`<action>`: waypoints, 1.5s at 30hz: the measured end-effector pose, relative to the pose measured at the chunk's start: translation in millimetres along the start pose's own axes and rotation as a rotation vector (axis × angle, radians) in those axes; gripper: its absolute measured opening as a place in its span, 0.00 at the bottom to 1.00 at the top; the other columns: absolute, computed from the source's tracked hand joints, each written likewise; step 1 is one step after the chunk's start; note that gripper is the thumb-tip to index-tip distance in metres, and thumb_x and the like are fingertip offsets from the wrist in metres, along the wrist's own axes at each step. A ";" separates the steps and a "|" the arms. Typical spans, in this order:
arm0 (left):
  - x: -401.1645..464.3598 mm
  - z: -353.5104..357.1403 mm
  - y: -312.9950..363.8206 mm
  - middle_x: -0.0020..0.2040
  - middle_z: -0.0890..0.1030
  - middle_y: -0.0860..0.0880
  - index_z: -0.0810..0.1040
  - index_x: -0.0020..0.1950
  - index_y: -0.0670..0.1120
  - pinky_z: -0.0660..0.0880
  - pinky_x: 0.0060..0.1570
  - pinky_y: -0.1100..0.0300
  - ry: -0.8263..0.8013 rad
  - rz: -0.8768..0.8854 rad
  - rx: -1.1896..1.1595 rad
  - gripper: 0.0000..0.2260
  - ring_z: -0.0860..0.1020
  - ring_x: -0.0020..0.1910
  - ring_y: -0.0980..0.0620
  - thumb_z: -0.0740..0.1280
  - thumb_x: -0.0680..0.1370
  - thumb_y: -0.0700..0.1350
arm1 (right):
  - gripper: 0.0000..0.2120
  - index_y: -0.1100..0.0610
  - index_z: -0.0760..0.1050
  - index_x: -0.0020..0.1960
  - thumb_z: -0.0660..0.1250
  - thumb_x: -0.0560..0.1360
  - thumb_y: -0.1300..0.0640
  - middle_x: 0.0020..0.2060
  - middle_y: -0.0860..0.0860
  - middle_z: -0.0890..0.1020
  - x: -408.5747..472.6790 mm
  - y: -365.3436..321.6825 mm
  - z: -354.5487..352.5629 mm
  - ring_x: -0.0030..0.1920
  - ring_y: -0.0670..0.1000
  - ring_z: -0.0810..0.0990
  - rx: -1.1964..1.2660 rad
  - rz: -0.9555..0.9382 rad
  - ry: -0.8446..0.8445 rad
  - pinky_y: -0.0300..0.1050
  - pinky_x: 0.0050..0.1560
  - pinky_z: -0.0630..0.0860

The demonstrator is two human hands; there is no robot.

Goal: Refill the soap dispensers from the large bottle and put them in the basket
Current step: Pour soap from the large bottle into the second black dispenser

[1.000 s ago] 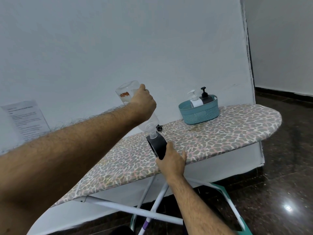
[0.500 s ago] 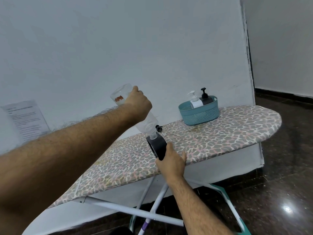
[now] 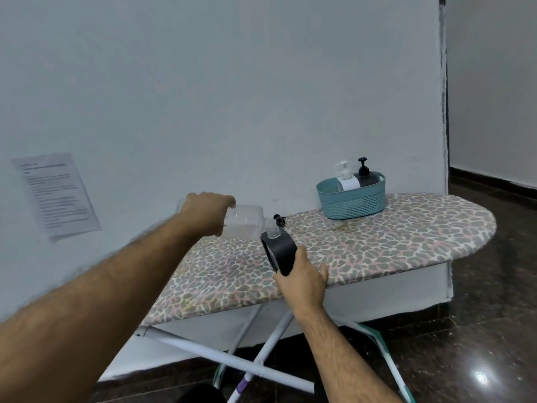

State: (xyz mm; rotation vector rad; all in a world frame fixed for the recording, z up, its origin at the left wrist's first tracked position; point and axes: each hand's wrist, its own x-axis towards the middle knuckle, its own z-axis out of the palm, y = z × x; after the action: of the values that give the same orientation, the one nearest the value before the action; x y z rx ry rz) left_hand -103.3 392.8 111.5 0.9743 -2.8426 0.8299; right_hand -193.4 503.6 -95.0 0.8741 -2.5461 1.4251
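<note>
Clear plastic, the large refill bottle (image 3: 244,223) lies nearly level in the head view, its base wrapped in the left hand (image 3: 207,211) and its neck meeting the open top of a dark grey, flat-sided soap dispenser (image 3: 279,253). The right hand (image 3: 302,279) grasps that dispenser from below, tipping it toward the bottle, over the near edge of the leopard-print ironing board (image 3: 377,242). Whether soap is flowing cannot be told; the bottle looks close to empty. Just beyond the bottle's neck, a small black pump head (image 3: 279,219) lies on the board, probably this dispenser's own. Well away to the right of both hands and further back, a teal perforated plastic basket (image 3: 350,203) already holds a white pump dispenser (image 3: 345,180) and a black pump dispenser (image 3: 366,175) standing upright side by side. Judging from this, two dispensers are done; the grey one remains to be filled, capped and carried to the basket.
</note>
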 end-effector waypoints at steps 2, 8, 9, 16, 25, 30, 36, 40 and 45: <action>-1.8 11.1 -5.1 0.63 0.79 0.54 0.69 0.71 0.55 0.72 0.56 0.53 -0.006 -0.021 -0.113 0.32 0.76 0.61 0.50 0.77 0.70 0.45 | 0.30 0.54 0.63 0.69 0.71 0.72 0.46 0.40 0.44 0.82 1.0 0.5 1.8 0.45 0.49 0.82 0.006 -0.006 0.014 0.57 0.77 0.53; -12.9 43.2 -20.3 0.61 0.76 0.53 0.70 0.70 0.53 0.82 0.37 0.52 0.018 -0.110 -0.743 0.33 0.77 0.55 0.50 0.79 0.69 0.44 | 0.26 0.55 0.65 0.63 0.69 0.72 0.42 0.37 0.44 0.76 4.0 1.2 -3.4 0.43 0.51 0.80 0.023 -0.017 -0.016 0.56 0.72 0.61; -15.2 50.9 -23.1 0.61 0.75 0.53 0.70 0.69 0.54 0.81 0.32 0.54 0.037 -0.141 -0.878 0.33 0.77 0.54 0.51 0.79 0.68 0.43 | 0.24 0.54 0.65 0.59 0.69 0.72 0.42 0.38 0.44 0.75 4.5 0.6 -5.1 0.42 0.52 0.78 0.045 -0.018 -0.026 0.55 0.70 0.64; -23.8 116.6 -50.4 0.55 0.76 0.45 0.71 0.69 0.48 0.76 0.54 0.52 0.244 -0.372 -1.505 0.31 0.77 0.57 0.45 0.79 0.70 0.44 | 0.17 0.52 0.72 0.53 0.74 0.70 0.49 0.45 0.48 0.79 9.6 -1.8 -8.7 0.46 0.52 0.78 0.196 0.015 0.004 0.50 0.47 0.77; -28.0 178.4 -88.1 0.63 0.75 0.42 0.67 0.73 0.43 0.72 0.56 0.53 0.304 -0.590 -1.740 0.31 0.75 0.60 0.46 0.75 0.74 0.38 | 0.20 0.54 0.73 0.58 0.75 0.70 0.53 0.46 0.46 0.80 19.3 -10.1 4.5 0.47 0.50 0.79 0.266 0.020 -0.009 0.45 0.44 0.76; -23.5 203.0 -99.8 0.65 0.75 0.42 0.65 0.74 0.42 0.73 0.57 0.52 0.317 -0.625 -1.788 0.31 0.75 0.60 0.46 0.74 0.74 0.36 | 0.18 0.53 0.73 0.57 0.75 0.71 0.56 0.46 0.46 0.80 27.6 -19.4 15.8 0.46 0.48 0.78 0.310 0.010 -0.074 0.35 0.38 0.69; -15.9 227.8 -102.3 0.64 0.75 0.44 0.64 0.76 0.46 0.74 0.59 0.50 0.295 -0.601 -1.777 0.33 0.75 0.64 0.45 0.74 0.74 0.39 | 0.21 0.52 0.73 0.62 0.75 0.71 0.55 0.48 0.44 0.79 37.0 -19.1 24.2 0.47 0.46 0.78 0.330 -0.013 -0.106 0.34 0.40 0.70; -15.4 234.4 -99.7 0.63 0.76 0.45 0.63 0.75 0.48 0.75 0.62 0.48 0.316 -0.606 -1.720 0.36 0.76 0.61 0.47 0.77 0.72 0.41 | 0.21 0.53 0.72 0.62 0.75 0.71 0.56 0.48 0.43 0.78 39.6 -16.0 25.6 0.47 0.46 0.78 0.329 -0.020 -0.110 0.36 0.42 0.71; -20.9 243.1 -101.6 0.65 0.76 0.44 0.61 0.76 0.51 0.76 0.60 0.43 0.300 -0.596 -1.647 0.42 0.78 0.60 0.45 0.80 0.68 0.45 | 0.20 0.53 0.72 0.60 0.75 0.71 0.58 0.47 0.42 0.78 39.0 -16.2 27.0 0.47 0.46 0.78 0.341 -0.025 -0.117 0.33 0.40 0.70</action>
State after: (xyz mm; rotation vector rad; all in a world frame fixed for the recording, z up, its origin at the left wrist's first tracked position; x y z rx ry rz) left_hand 7.1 217.3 -52.5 0.9794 -1.7121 -1.1274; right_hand -212.2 458.4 -84.3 1.0604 -2.3966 1.8889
